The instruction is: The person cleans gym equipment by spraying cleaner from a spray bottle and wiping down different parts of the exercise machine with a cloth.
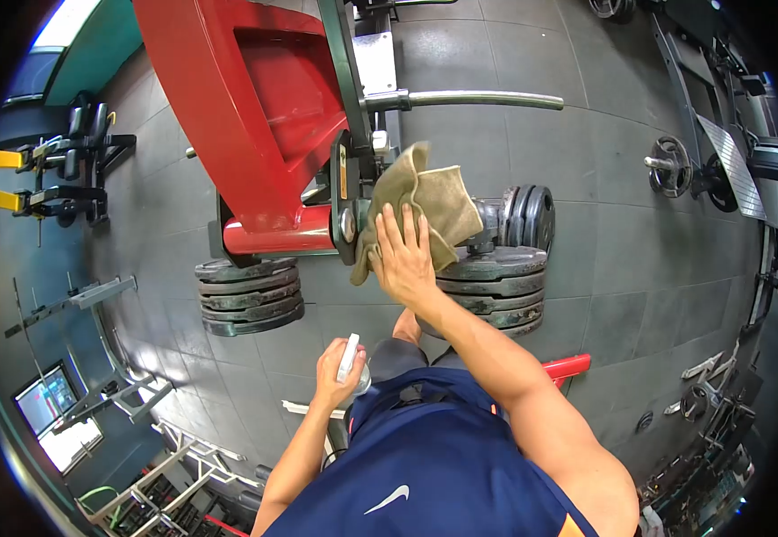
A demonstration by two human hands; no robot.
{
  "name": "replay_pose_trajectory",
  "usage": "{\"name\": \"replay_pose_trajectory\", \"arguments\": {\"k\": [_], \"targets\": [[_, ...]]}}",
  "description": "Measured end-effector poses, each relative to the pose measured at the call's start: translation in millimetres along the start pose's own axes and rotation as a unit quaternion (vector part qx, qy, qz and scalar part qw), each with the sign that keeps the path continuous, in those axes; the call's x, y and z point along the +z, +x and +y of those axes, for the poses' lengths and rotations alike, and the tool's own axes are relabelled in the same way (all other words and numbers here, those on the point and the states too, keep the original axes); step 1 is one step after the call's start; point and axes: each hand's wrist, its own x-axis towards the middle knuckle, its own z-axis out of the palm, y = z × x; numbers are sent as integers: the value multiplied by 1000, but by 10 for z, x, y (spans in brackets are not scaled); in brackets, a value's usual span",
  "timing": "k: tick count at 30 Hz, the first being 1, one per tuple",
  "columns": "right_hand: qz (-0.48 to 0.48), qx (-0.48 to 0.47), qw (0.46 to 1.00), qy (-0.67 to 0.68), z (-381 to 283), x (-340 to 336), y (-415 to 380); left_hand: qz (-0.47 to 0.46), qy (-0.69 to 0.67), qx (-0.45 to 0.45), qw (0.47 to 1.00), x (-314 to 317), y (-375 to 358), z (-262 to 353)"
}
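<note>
My right hand (404, 259) presses an olive-brown cloth (447, 206) against the side of the red and black weight machine (255, 134). Its fingers lie stretched along the fabric, and the thumb is hard to make out. Folds of the cloth stand up past my fingertips and hide the machine part behind. Down by my waist, my left hand (328, 376) is wrapped round a spray bottle (362, 380) with a white trigger head and a clear body. The bottle is partly hidden by my fingers.
Stacked weight plates (250, 300) stand left of the machine, with another plate stack (496, 277) close by my right forearm. A metal bar (487, 99) juts out to the right. A red tube (566, 369) lies near my right elbow. Other gym machines (71, 166) line the sides.
</note>
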Motion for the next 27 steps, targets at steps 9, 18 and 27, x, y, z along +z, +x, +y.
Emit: {"name": "replay_pose_trajectory", "arguments": {"k": [9, 18, 27], "targets": [[8, 55, 998, -16, 90, 58, 638, -1, -4, 39, 999, -126, 120, 125], [-4, 117, 993, -25, 71, 79, 619, 79, 26, 195, 977, 42, 827, 613], [-4, -28, 998, -47, 209, -64, 57, 150, 13, 188, 971, 204, 1273, 1008]]}}
